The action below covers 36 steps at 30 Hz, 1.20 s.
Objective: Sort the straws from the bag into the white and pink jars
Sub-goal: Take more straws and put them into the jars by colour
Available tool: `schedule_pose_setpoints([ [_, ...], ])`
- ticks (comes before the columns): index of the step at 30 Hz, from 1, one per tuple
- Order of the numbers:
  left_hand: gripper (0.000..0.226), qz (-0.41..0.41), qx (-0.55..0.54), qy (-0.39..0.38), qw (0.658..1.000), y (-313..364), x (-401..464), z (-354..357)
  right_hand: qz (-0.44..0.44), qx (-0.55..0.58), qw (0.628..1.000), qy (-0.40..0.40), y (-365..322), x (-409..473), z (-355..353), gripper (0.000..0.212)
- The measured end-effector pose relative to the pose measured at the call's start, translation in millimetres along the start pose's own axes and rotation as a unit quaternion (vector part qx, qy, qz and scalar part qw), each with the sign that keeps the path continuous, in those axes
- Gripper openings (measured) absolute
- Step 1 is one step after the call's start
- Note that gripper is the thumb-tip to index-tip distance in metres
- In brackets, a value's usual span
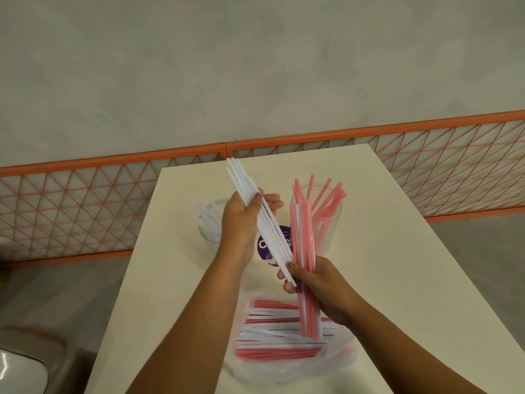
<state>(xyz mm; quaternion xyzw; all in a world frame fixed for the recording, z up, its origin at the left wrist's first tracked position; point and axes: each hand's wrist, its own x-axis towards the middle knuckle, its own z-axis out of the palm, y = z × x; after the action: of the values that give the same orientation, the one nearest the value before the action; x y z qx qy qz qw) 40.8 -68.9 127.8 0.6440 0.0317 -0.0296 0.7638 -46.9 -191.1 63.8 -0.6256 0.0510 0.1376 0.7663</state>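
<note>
Both hands grip straws: left hand (241,220) white straws (250,200), right hand (318,282) pink straws (305,240).

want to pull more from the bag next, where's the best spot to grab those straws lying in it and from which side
Grip the straws in the bag around mid-length, coming straight down from above through the open bag. They lie flat and roughly parallel, running left to right, so fingers closing across them near the middle should lift a balanced bunch.

A cream table (383,251) carries a clear plastic bag (284,362) of pink and white straws at its near end. Farther off stand two clear jars: white straws left (208,231), pink straws right (331,220).
</note>
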Motion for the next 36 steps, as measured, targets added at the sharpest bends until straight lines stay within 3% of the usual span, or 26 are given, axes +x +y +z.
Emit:
schedule_pose_setpoints([
  [5,0.011,0.124,-0.046,0.071,0.989,31,25,-23,-0.006,-0.012,1.000,0.003,2,8,1,0.020],
  [12,0.009,0.293,0.072,0.200,0.932,35,46,-45,0.024,0.051,0.998,0.000,7,17,4,0.020],
  [20,0.014,0.253,0.189,0.196,0.928,-18,47,-53,0.027,0.088,0.996,0.006,5,18,3,0.025],
  [24,0.016,0.270,0.104,0.249,0.924,-8,48,-54,0.030,0.088,0.996,0.011,6,15,2,0.024],
  [30,0.029,0.376,0.060,0.308,0.872,29,44,-59,0.034,0.082,0.996,0.010,9,13,1,0.024],
  [33,0.034,0.352,0.117,0.272,0.888,19,41,-58,0.030,0.080,0.996,0.003,7,13,4,0.025],
  [36,0.030,0.276,0.186,0.225,0.916,-6,41,-59,0.025,0.073,0.997,-0.005,5,12,6,0.026],
])
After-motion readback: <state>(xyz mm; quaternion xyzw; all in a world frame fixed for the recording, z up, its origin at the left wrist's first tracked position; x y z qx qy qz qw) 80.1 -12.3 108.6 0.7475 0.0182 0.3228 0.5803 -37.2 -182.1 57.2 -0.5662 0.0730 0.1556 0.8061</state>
